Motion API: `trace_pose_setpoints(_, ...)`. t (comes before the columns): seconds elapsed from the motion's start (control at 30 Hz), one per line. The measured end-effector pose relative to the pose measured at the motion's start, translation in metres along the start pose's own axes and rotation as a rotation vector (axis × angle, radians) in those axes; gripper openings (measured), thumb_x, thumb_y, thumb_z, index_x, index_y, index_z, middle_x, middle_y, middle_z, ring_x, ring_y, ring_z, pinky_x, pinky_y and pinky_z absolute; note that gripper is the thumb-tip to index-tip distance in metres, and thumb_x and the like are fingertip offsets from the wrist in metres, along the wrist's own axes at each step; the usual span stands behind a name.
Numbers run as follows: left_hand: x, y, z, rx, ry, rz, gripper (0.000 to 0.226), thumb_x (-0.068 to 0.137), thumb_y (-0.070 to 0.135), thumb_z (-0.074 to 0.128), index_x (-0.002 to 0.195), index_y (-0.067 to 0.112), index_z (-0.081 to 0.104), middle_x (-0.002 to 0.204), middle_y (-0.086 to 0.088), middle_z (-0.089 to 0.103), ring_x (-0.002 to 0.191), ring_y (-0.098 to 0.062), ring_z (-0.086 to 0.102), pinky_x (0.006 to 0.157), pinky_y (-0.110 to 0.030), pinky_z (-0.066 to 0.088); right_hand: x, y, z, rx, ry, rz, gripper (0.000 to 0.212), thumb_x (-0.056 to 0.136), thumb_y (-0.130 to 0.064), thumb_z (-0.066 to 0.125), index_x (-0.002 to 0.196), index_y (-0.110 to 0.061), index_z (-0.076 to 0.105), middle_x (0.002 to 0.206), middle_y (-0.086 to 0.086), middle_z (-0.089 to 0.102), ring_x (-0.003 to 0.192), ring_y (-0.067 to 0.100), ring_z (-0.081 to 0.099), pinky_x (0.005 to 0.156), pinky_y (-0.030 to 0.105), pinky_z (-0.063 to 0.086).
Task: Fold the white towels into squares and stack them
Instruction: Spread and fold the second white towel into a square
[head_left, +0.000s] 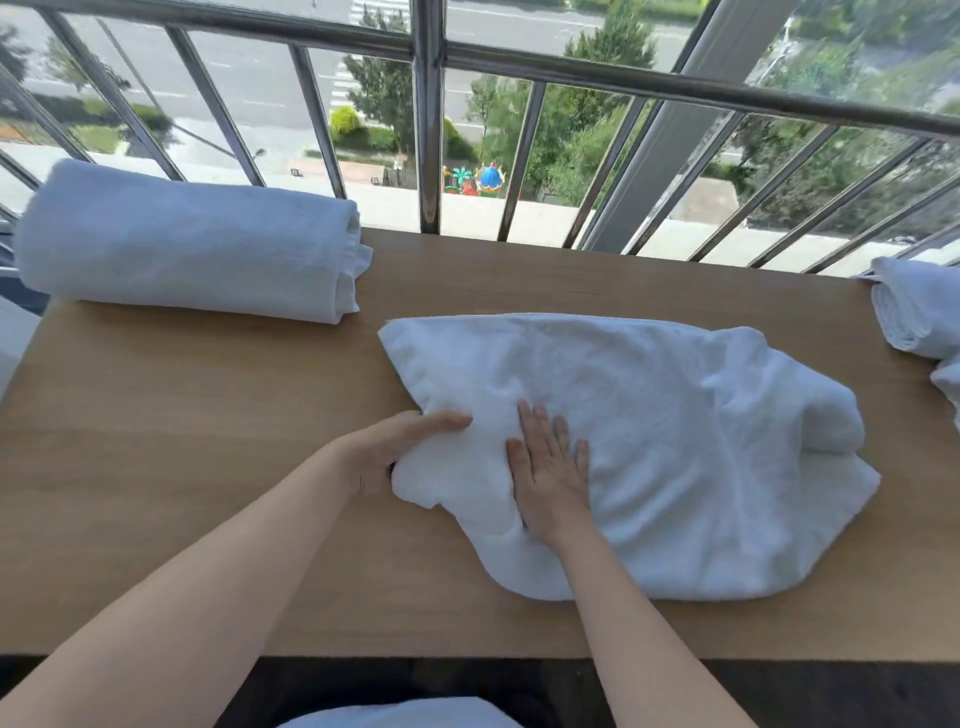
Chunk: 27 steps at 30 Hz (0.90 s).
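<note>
view from above of a pale wooden worktop (182, 467) set against a metal window railing (431, 130). a rumpled white terry towel (675, 441) lies across the centre and right of the worktop, its long axis running left to right, not yet squared. both hands are at its left end. the left hand (395, 452) sits at the very edge, its fingers (441, 421) curled around a bunched fold of cloth and gripping it. the right hand (550, 478) lies just beside it, further in, palm down, fingers straight and spread, pressing the cloth flat and holding nothing. nearly all of the towel stretches away to the right of both hands, ending in a lumpy, doubled-over heap. the next fold likely means carrying the gripped left end rightward, or reaching the nearer right hand toward that far end. a rolled white towel (192, 249) rests at the back left; more white towels (914, 312) sit at the right edge.
</note>
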<state>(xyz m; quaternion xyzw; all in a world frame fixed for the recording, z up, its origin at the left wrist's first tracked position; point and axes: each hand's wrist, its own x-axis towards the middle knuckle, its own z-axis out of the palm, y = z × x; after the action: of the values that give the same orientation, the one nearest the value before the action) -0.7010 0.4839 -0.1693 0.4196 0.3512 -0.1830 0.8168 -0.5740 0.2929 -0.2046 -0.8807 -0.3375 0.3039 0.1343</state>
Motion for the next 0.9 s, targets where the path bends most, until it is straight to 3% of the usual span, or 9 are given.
trace_pose_setpoints(0.07,-0.011,-0.009,-0.013,0.017,0.013,0.002,0.064,0.077,0.055,0.079,0.129,0.02,0.067,0.127,-0.004,0.07,0.116,-0.027,0.067,0.093,-0.044,0.056,0.002,0.001,0.002,-0.126,-0.032,0.036,0.066,0.094,-0.063,-0.004,0.155,-0.043,-0.015,0.165,-0.017,-0.019,0.148,0.005,-0.024,0.12,0.04,-0.02)
trace_pose_setpoints(0.13,-0.02,-0.023,-0.024,0.068,0.071,0.051,0.067,0.075,0.059,0.077,0.131,0.023,0.064,0.126,0.0,0.07,0.116,-0.023,0.068,0.102,-0.046,0.051,0.003,-0.007,0.007,-0.162,-0.046,0.092,0.067,0.095,-0.062,-0.002,0.156,-0.039,-0.017,0.163,-0.015,-0.024,0.148,0.009,-0.028,0.119,0.043,-0.022)
trace_pose_setpoints(0.23,-0.027,-0.037,-0.029,0.113,0.162,0.204,0.068,0.074,0.062,0.078,0.13,0.027,0.061,0.125,0.004,0.071,0.113,-0.02,0.069,0.105,-0.049,0.049,0.002,-0.036,0.017,0.001,-0.026,0.133,0.066,0.099,-0.063,0.004,0.158,-0.038,-0.011,0.164,-0.016,-0.018,0.151,0.015,-0.023,0.118,0.045,-0.024)
trace_pose_setpoints(0.37,-0.027,-0.044,-0.014,0.086,0.097,0.273,0.081,0.072,0.055,0.086,0.139,0.036,0.044,0.131,0.014,0.065,0.119,-0.012,0.064,0.099,-0.039,0.053,-0.021,-0.073,0.039,0.269,0.045,0.004,0.064,0.099,-0.057,0.005,0.159,-0.036,0.004,0.168,-0.011,0.0,0.154,0.009,-0.008,0.123,0.038,-0.014)
trace_pose_setpoints(0.47,-0.032,-0.055,-0.012,0.122,0.127,0.306,0.082,0.064,0.05,0.091,0.129,0.042,0.043,0.12,0.024,0.067,0.112,-0.001,0.065,0.086,-0.022,0.056,-0.035,-0.073,0.058,0.125,0.03,0.015,0.056,0.106,-0.046,0.01,0.159,-0.033,-0.003,0.168,-0.008,-0.009,0.152,0.01,-0.016,0.12,0.035,-0.02)
trace_pose_setpoints(0.6,-0.046,-0.079,-0.027,0.194,0.23,0.333,0.074,0.069,0.042,0.089,0.129,0.038,0.046,0.122,0.013,0.067,0.11,-0.005,0.067,0.091,-0.031,0.057,-0.023,-0.069,0.062,-0.105,-0.014,0.073,0.06,0.104,-0.052,0.006,0.157,-0.032,-0.015,0.165,-0.008,-0.023,0.151,0.016,-0.024,0.116,0.039,-0.024)
trace_pose_setpoints(0.73,-0.06,-0.108,-0.031,0.218,0.288,0.357,0.076,0.081,0.035,0.083,0.138,0.04,0.032,0.125,0.021,0.058,0.107,0.008,0.062,0.08,-0.015,0.054,-0.019,-0.076,0.072,-0.217,-0.035,0.094,0.068,0.1,-0.061,0.008,0.154,-0.036,-0.025,0.161,-0.006,-0.035,0.147,0.02,-0.033,0.116,0.045,-0.026)
trace_pose_setpoints(0.83,-0.061,-0.119,-0.03,0.284,0.389,0.378,0.047,0.093,0.032,0.07,0.127,0.049,0.043,0.12,0.022,0.063,0.108,-0.002,0.065,0.086,-0.025,0.056,-0.02,-0.077,0.071,-0.218,-0.05,0.051,0.066,0.099,-0.064,0.011,0.153,-0.043,-0.023,0.161,-0.005,-0.034,0.147,0.021,-0.033,0.113,0.045,-0.029)
trace_pose_setpoints(0.9,-0.06,-0.126,-0.028,0.333,0.492,0.374,0.032,0.096,0.032,0.065,0.123,0.044,0.054,0.115,0.02,0.067,0.106,-0.005,0.066,0.09,-0.034,0.056,-0.031,-0.073,0.072,-0.245,-0.057,-0.014,0.062,0.1,-0.064,0.011,0.148,-0.051,-0.026,0.16,-0.008,-0.034,0.146,0.022,-0.035,0.112,0.046,-0.031)
